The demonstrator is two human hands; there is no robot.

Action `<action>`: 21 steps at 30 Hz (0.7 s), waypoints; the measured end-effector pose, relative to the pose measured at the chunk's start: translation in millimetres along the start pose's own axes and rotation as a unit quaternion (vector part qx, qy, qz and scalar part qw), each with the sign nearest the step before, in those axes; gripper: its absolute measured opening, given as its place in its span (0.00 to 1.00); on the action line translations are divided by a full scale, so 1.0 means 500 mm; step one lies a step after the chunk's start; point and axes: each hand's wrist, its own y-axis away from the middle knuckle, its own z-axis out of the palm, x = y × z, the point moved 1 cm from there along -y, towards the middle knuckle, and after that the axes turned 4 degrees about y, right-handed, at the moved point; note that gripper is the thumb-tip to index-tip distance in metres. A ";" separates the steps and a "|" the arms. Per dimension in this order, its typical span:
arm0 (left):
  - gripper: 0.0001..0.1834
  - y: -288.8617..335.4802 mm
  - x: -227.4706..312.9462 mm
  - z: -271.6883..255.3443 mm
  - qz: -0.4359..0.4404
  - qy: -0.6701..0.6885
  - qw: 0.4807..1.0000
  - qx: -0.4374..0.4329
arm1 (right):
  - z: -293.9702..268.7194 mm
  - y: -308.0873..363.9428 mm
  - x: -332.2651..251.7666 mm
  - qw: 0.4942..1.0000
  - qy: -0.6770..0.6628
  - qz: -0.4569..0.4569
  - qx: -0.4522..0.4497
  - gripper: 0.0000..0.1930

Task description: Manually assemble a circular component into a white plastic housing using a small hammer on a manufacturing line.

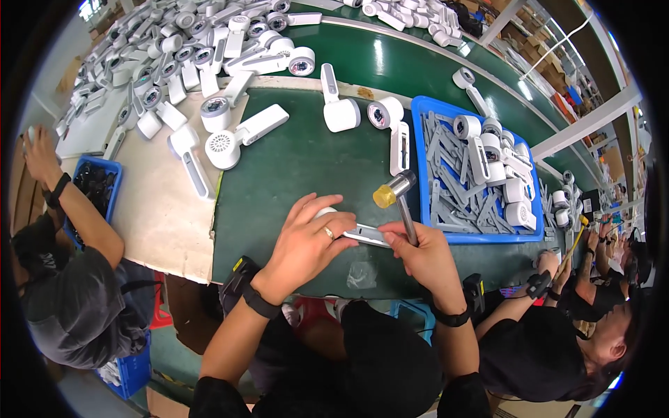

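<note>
My left hand point(301, 245) is closed around a white handheld fan body point(368, 235), its round end mostly hidden under my fingers. The fan's handle, with a grey strip along it, points toward my right hand point(426, 261). That hand grips a small mallet point(400, 184) by its metal shaft, head up, with a yellow face turned left. My right thumb and forefinger are at the tip of the fan's handle. Beyond my hands, a white fan point(341, 115) and another fan point(387, 113) lie on the green mat point(293, 184). A scrap of clear plastic point(362, 274) lies near the table edge.
A blue tray point(418, 167) of grey strips and several white fans stands right of the mat. A large pile of fans point(202, 52) fills the far left, by a green conveyor point(380, 52). People work on both sides; one person's arm point(89, 216) is at left.
</note>
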 end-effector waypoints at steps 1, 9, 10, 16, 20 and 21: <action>0.19 0.000 -0.001 0.002 0.017 -0.012 1.000 -0.004 | -0.003 0.000 -0.003 1.000 0.001 0.002 0.002 0.10; 0.16 -0.009 -0.003 0.002 0.031 -0.033 0.999 0.000 | -0.014 -0.002 -0.033 0.997 0.015 0.067 -0.037 0.12; 0.16 -0.010 -0.005 0.001 0.044 -0.033 0.998 0.004 | -0.016 -0.004 -0.034 0.997 0.014 0.068 -0.036 0.12; 0.16 -0.016 -0.011 -0.002 0.081 -0.032 0.996 0.003 | -0.032 -0.010 -0.035 0.992 0.018 0.101 -0.070 0.12; 0.13 -0.014 -0.014 -0.003 0.083 -0.028 0.996 -0.006 | -0.046 -0.008 -0.013 0.986 -0.029 0.142 -0.084 0.17; 0.14 -0.014 -0.013 -0.002 0.080 -0.028 0.996 -0.005 | -0.051 -0.006 -0.007 0.981 -0.089 0.144 -0.095 0.19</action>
